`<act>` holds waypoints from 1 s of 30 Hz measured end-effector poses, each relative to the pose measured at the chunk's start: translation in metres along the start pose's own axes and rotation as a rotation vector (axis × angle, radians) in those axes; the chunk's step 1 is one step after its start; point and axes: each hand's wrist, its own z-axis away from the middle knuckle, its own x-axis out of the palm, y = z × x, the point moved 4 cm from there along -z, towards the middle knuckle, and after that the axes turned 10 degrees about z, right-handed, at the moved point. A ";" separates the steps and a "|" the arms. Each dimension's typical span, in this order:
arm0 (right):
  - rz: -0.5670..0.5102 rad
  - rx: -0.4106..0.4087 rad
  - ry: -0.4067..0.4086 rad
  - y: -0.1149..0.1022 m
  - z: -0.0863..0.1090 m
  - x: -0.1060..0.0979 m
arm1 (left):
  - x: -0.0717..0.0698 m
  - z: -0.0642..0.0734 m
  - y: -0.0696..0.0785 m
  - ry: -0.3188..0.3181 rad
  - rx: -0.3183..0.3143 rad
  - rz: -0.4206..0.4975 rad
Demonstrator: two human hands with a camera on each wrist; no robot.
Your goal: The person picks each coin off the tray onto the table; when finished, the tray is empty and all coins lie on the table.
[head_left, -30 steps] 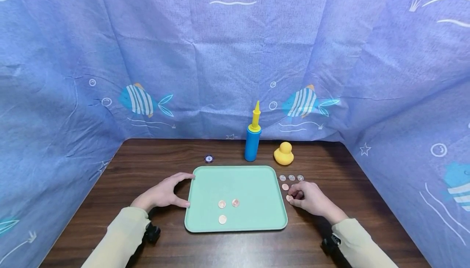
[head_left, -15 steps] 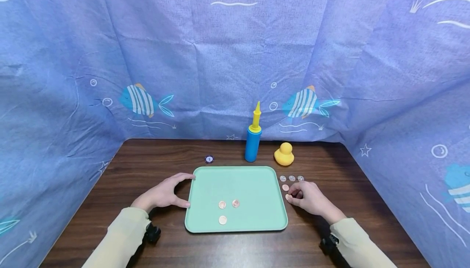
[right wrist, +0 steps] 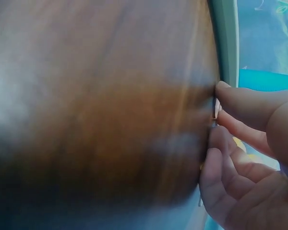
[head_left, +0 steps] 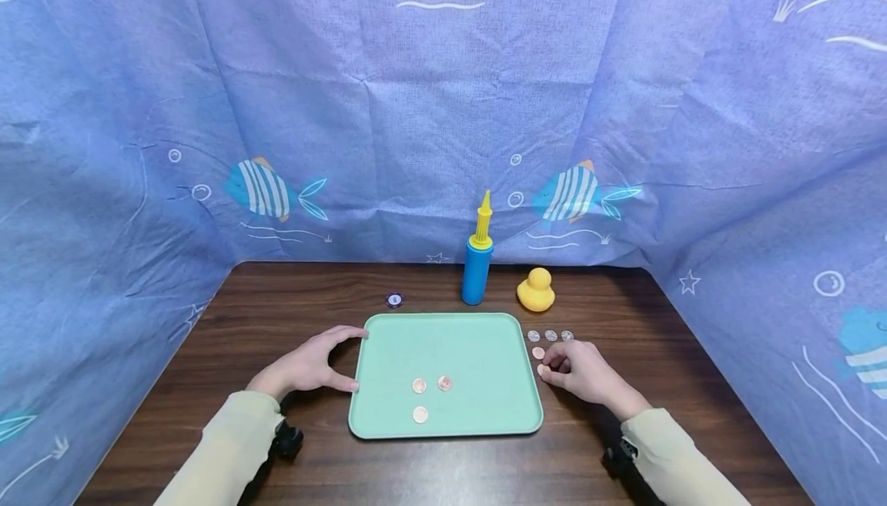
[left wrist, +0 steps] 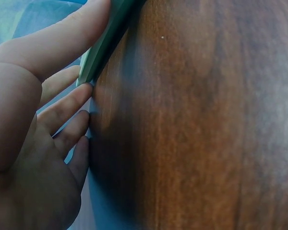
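My left hand (head_left: 308, 361) rests at the left edge of a mint-green tray (head_left: 478, 348), thumb and index finger spread apart along the rim. In the left wrist view the thumb (left wrist: 79, 28) overlaps that rim. Past the tray's right side, my right hand (head_left: 585, 373) pinches a copper coin (head_left: 542, 370) low at the table, thumb and index finger at its edges. Another copper coin (head_left: 538, 353) lies just behind it. Three silver coins (head_left: 550, 336) form a row farther back. On the tray lie three copper coins (head_left: 445, 383).
Behind the tray stand a blue and yellow hand pump (head_left: 476, 271) and a yellow rubber duck (head_left: 537, 290). A dark poker chip (head_left: 394, 300) lies back left. A blue fish-print curtain (head_left: 423, 129) surrounds the dark wooden table (head_left: 443, 475).
The right hand has shifted slightly left and back, and the copper coin at its fingertips has moved along toward the tray and the other copper coin. The left hand has stayed put.
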 end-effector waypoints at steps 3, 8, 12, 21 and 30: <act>-0.011 -0.004 0.023 0.003 -0.002 -0.004 | 0.000 0.000 0.000 -0.003 -0.002 0.004; -0.051 0.002 0.071 0.000 -0.010 -0.016 | -0.001 0.000 0.001 -0.006 0.000 0.005; -0.148 -0.053 0.029 -0.014 -0.020 -0.020 | 0.000 0.001 0.001 -0.005 -0.002 0.001; -0.138 -0.221 -0.048 -0.061 -0.044 -0.005 | 0.001 0.000 0.002 -0.009 0.006 0.020; -0.109 -0.339 -0.134 -0.109 -0.065 0.008 | 0.000 0.000 0.001 -0.004 0.005 0.012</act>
